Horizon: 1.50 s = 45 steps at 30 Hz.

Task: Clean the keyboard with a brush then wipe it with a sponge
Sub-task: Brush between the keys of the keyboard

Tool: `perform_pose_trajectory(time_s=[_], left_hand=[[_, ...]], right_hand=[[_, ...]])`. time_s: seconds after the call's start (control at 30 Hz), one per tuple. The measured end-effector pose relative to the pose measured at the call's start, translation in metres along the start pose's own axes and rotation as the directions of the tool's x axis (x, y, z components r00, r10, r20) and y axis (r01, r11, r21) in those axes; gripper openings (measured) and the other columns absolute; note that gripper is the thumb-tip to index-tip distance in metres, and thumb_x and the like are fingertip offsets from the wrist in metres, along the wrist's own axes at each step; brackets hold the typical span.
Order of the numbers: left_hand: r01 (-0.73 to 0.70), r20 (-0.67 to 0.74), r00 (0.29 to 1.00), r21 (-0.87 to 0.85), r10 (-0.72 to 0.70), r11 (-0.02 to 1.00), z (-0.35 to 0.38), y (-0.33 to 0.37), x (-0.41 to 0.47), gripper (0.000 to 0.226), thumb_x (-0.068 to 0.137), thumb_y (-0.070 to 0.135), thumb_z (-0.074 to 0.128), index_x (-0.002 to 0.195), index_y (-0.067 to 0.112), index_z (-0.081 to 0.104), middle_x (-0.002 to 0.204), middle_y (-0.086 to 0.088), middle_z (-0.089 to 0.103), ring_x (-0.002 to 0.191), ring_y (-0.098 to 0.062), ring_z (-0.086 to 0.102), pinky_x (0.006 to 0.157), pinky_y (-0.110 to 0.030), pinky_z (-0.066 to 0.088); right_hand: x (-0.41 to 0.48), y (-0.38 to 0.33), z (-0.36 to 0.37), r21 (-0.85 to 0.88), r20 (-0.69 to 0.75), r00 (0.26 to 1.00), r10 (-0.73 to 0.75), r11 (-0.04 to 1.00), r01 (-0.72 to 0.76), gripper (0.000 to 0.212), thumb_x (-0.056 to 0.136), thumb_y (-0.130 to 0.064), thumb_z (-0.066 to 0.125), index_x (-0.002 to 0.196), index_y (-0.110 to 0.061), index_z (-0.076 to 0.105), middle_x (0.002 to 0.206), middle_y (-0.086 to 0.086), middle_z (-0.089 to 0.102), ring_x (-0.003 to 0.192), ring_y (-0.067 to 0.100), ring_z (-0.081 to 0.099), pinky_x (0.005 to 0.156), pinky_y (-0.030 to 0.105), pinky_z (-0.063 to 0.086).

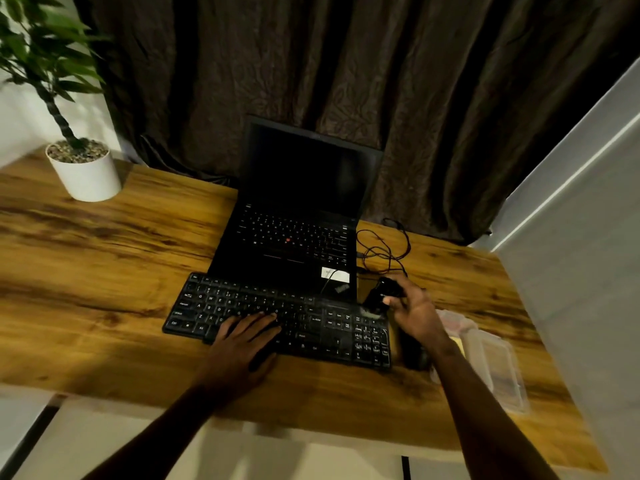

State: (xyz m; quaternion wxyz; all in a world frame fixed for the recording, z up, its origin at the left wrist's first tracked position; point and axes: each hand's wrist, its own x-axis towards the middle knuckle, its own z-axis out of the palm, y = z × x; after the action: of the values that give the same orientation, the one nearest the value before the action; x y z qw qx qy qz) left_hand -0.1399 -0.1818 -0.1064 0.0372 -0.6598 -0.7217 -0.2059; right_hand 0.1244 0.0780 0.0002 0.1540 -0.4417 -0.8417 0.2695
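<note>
Keyboard held flat, brush raised at its right end.
The keyboard lies on the desk before a laptop. The left hand is pressed open on the keys; the right hand's grip is closed around the brush.

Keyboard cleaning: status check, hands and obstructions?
Left hand flat on keyboard, steadying. Right hand holds black brush at keyboard's right end. Laptop directly behind; cable beside it, off the keys.
</note>
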Motion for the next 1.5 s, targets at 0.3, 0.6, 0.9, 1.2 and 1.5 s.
perform_pose_trajectory(time_s=[0.3,0.6,0.9,1.2,1.5], left_hand=[[0.004,-0.020,1.000,-0.013,-0.004,1.000,0.002,-0.002,0.000,0.051,0.094,0.054,0.045,0.135,0.027,0.060,0.147,0.004,0.054,0.136,-0.018,0.049,0.114,-0.042,0.021],[0.019,-0.029,0.999,-0.038,-0.020,0.999,0.002,-0.001,0.000,0.051,0.094,0.054,0.047,0.136,0.029,0.059,0.149,0.007,0.051,0.138,-0.014,0.043,0.115,-0.040,0.018],[0.033,-0.011,0.999,-0.024,-0.033,0.999,0.004,-0.002,0.001,0.052,0.094,0.056,0.047,0.139,0.031,0.056,0.151,0.009,0.048,0.140,-0.012,0.041,0.117,-0.040,0.017],[0.033,0.008,0.999,-0.013,-0.033,0.999,0.004,-0.003,0.001,0.052,0.096,0.057,0.044,0.140,0.032,0.054,0.152,0.009,0.046,0.141,-0.012,0.040,0.117,-0.043,0.017],[0.034,0.000,0.999,-0.004,-0.034,0.999,0.005,-0.002,0.000,0.052,0.095,0.057,0.045,0.138,0.031,0.056,0.151,0.008,0.048,0.139,-0.014,0.042,0.116,-0.041,0.017]], right_hand=[[-0.006,0.004,-0.001,-0.028,-0.030,0.999,0.016,0.999,-0.017,0.049,0.092,-0.018,0.065,0.123,-0.053,0.049,0.118,0.010,0.061,0.100,0.024,0.063,0.076,0.036,0.060],[-0.025,0.015,-0.018,0.028,-0.049,0.999,-0.019,0.999,0.021,0.045,0.093,-0.005,0.064,0.120,-0.039,0.054,0.112,0.008,0.068,0.099,0.025,0.067,0.070,0.018,0.056],[-0.021,-0.002,0.005,-0.001,0.011,0.999,-0.032,0.999,0.032,0.046,0.094,-0.018,0.063,0.124,-0.051,0.052,0.115,0.011,0.063,0.099,0.025,0.064,0.072,0.038,0.063],[-0.027,0.008,-0.010,-0.008,-0.012,1.000,-0.015,1.000,0.015,0.045,0.094,-0.017,0.065,0.127,-0.044,0.053,0.116,0.007,0.066,0.101,0.023,0.066,0.075,0.032,0.061],[-0.017,-0.013,0.019,-0.009,0.016,0.999,-0.043,0.999,0.043,0.045,0.096,-0.019,0.063,0.126,-0.050,0.050,0.114,0.012,0.063,0.096,0.024,0.066,0.067,0.032,0.063]])
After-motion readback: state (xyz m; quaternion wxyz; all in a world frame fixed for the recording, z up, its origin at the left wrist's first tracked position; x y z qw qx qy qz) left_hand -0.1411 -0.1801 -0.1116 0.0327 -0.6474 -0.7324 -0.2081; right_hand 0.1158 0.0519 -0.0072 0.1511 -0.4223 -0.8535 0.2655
